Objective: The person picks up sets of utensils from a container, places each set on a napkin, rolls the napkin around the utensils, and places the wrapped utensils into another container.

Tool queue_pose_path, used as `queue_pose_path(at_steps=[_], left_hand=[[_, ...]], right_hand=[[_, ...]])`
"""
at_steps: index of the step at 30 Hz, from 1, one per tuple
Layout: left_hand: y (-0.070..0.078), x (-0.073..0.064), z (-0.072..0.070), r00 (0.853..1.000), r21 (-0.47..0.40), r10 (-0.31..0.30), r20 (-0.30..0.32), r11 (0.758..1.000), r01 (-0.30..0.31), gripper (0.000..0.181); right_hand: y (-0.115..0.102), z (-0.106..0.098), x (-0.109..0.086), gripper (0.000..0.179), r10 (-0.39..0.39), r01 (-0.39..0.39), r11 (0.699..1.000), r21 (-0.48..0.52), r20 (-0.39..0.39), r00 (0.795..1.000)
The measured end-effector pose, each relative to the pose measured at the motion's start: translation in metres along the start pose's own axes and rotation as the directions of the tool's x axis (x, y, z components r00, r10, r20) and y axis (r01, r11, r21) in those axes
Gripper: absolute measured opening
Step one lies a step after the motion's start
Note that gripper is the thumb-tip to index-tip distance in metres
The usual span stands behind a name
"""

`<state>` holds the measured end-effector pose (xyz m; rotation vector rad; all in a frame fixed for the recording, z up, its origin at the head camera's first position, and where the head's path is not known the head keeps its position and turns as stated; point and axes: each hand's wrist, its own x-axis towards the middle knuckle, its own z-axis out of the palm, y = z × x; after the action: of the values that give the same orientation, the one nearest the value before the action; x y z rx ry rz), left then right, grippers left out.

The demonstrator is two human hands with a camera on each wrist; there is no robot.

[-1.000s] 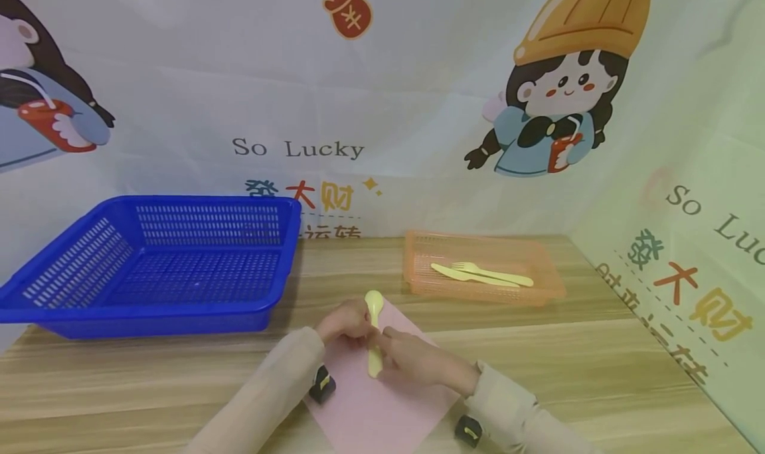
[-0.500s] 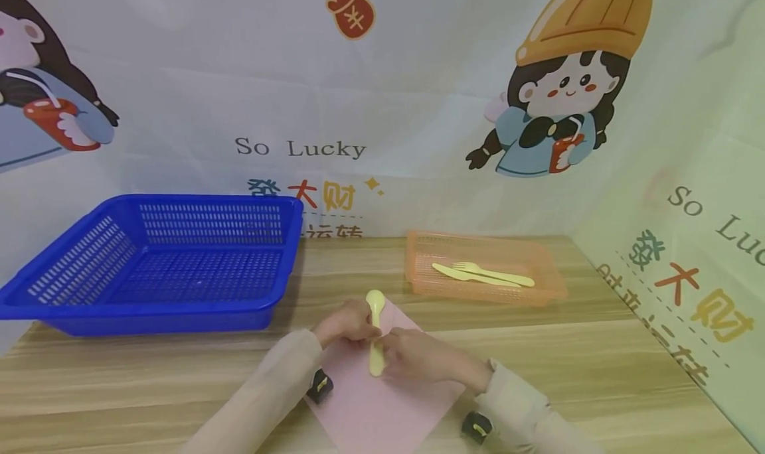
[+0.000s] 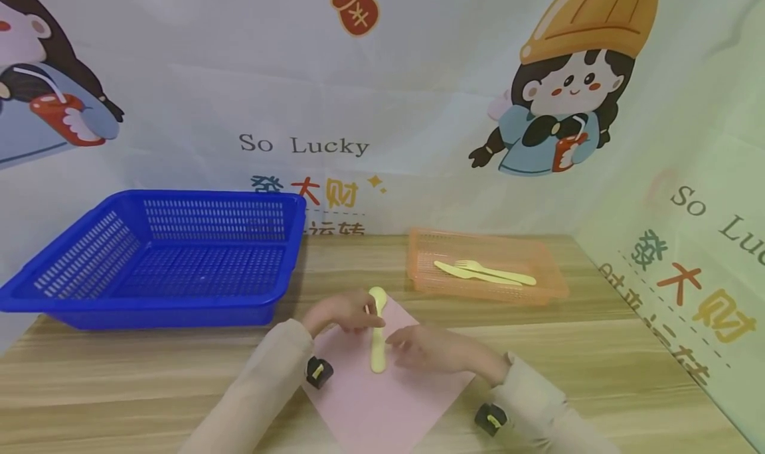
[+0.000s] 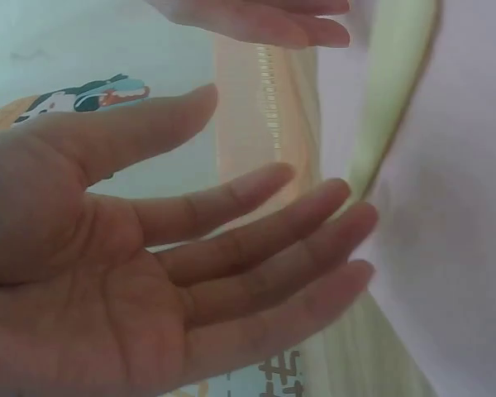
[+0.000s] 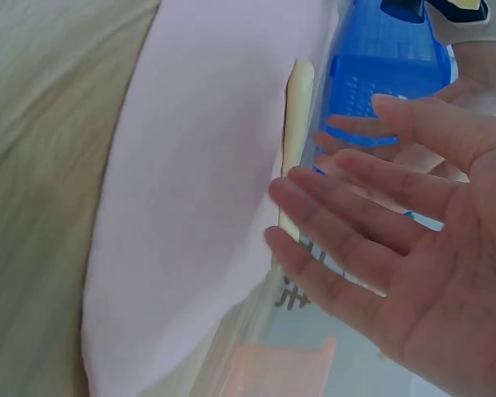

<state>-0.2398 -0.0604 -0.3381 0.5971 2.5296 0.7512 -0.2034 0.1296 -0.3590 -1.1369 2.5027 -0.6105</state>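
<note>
A pale yellow spoon lies on a pink square sheet, its bowl pointing away near the sheet's far corner. My left hand hovers at the spoon's neck, partly covering it; in the left wrist view its fingers are spread and hold nothing, fingertips close to the spoon. On the spoon's other side is my right hand, fingers pointing at the handle. The right wrist view shows that hand with relaxed, parted fingers and nothing in them, overlapping part of the spoon.
A blue perforated basket stands at the left on the wooden table. At the back right, an orange basket holds a yellow knife and a yellow fork. A printed cloth hangs behind.
Both hands have let go of the spoon and drawn apart, the right hand moving to the right and the left hand slightly up. The spoon stays on the pink sheet.
</note>
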Motion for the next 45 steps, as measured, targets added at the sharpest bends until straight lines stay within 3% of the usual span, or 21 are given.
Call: queue_pose_path(at_steps=[2,5,8,12,14,16,21,25,31,38,45], left_hand=[[0.001,0.003,-0.002,0.996,-0.011,0.085,-0.020,0.996,-0.085,0.019],[0.005,0.007,-0.002,0.973,-0.022,0.212,-0.093,0.976,-0.215,0.020],[0.009,0.014,0.001,0.929,-0.012,0.310,-0.201,0.948,-0.319,0.020],[0.016,0.023,0.004,0.858,-0.011,0.378,-0.347,0.914,-0.406,0.018],[0.020,0.028,0.006,0.831,-0.031,0.372,-0.413,0.906,-0.421,0.017],[0.025,0.034,0.007,0.815,-0.070,0.346,-0.465,0.903,-0.423,0.016],[0.033,0.050,0.009,0.793,-0.140,0.276,-0.544,0.901,-0.410,0.016],[0.039,0.064,0.011,0.786,-0.136,0.266,-0.558,0.905,-0.403,0.016],[0.047,0.083,0.015,0.795,-0.106,0.269,-0.544,0.918,-0.382,0.016],[0.054,0.100,0.019,0.801,-0.062,0.285,-0.527,0.927,-0.371,0.016],[0.057,0.111,0.023,0.840,-0.078,0.262,-0.475,0.938,-0.336,0.021]], right_hand=[[0.002,-0.003,-0.002,0.030,-0.001,0.002,1.000,0.007,-0.033,0.999],[0.006,-0.009,-0.006,0.028,-0.009,0.012,1.000,0.028,-0.100,0.995],[0.011,-0.016,-0.010,0.029,0.012,0.001,0.997,0.075,-0.169,0.985],[0.017,-0.029,-0.014,0.028,0.013,0.017,0.995,0.102,-0.286,0.958],[0.020,-0.036,-0.014,0.024,-0.001,0.032,0.996,0.080,-0.360,0.933],[0.024,-0.042,-0.014,0.020,-0.009,0.027,0.999,0.035,-0.450,0.893],[0.033,-0.057,-0.014,0.018,0.081,-0.095,0.995,0.011,-0.620,0.780],[0.044,-0.065,-0.014,0.019,0.175,-0.206,0.978,0.032,-0.662,0.729],[0.067,-0.068,-0.014,0.018,0.221,-0.291,0.957,0.012,-0.680,0.699],[0.085,-0.069,-0.012,0.019,0.271,-0.344,0.939,0.014,-0.647,0.713],[0.098,-0.074,-0.008,0.025,0.386,-0.459,0.888,0.021,-0.575,0.721]])
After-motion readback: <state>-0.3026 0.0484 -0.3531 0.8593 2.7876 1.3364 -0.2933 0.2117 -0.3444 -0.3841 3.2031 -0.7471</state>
